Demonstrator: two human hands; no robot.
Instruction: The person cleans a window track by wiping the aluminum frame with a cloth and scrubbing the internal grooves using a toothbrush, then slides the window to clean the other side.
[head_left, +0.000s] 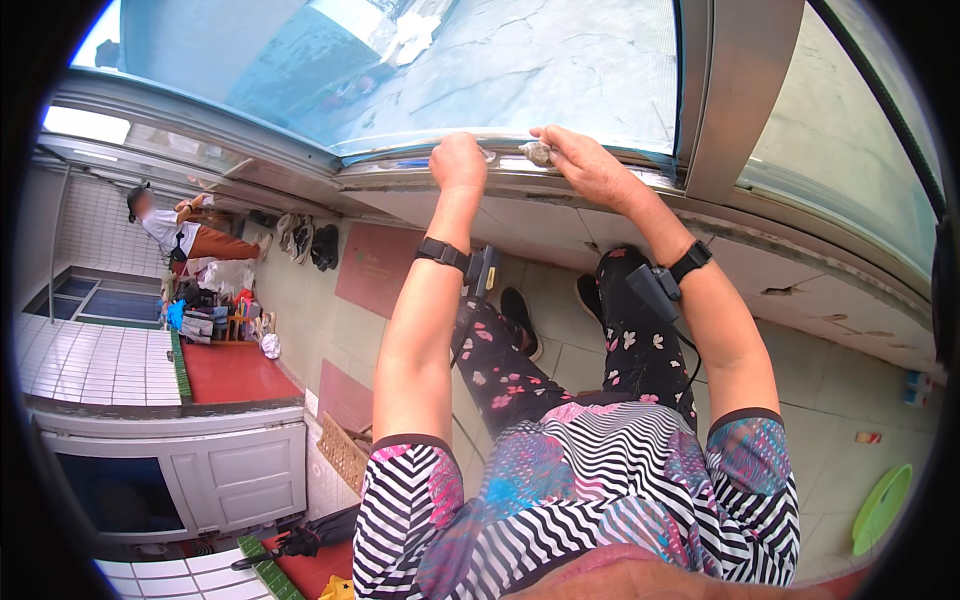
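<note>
Over the metal window sill track (420, 163), my left hand (457, 161) is closed in a fist. A small pale scrap (489, 156) pokes out at its right side; the rest is hidden by the fingers. My right hand (589, 166) pinches a crumpled greyish rag (537, 154) a short way to the right, above the same track. Behind both hands stands a sliding window pane with a bluish screen (465, 90). The track looks wet or shiny between the hands.
An upright metal window frame (739, 97) rises at the right. A tiled wall (540, 225) drops below the sill. Far left, another person (176, 229) stands by the windows. Shoes (307, 240), a red mat (379, 266) and a green basin (883, 510) lie on the floor.
</note>
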